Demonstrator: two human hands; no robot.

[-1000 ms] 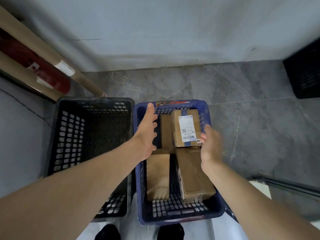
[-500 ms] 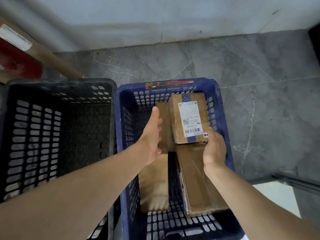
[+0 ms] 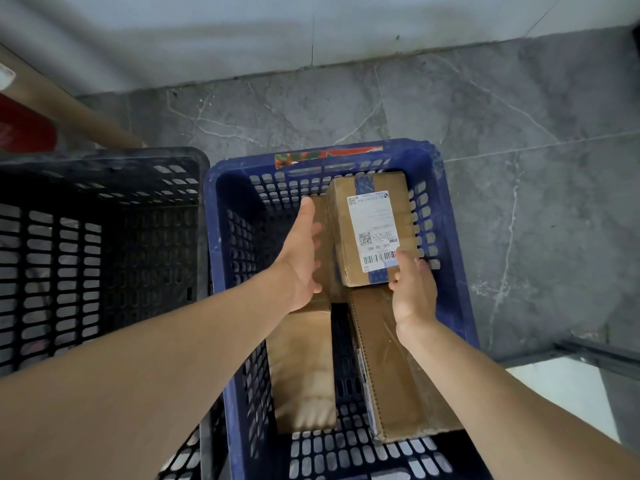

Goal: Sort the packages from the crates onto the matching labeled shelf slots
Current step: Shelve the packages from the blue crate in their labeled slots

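— Where is the labelled box [image 3: 372, 233]?

— In the far right corner of the blue crate [image 3: 225, 244], lying on top of other cardboard boxes, white label up.

— And the hands?

— The left hand [image 3: 301, 258] is wide, fingers straight, just beside the box's left side; I cannot tell if it touches. The right hand [image 3: 414, 292] is at the near right corner, thumb on the label by the barcode, fingers curled at the edge. Whether it truly grips, I cannot tell.

— Anything else?

— A black crate [image 3: 104, 237] stands just left of the blue one on the grey floor [image 3: 519, 133].
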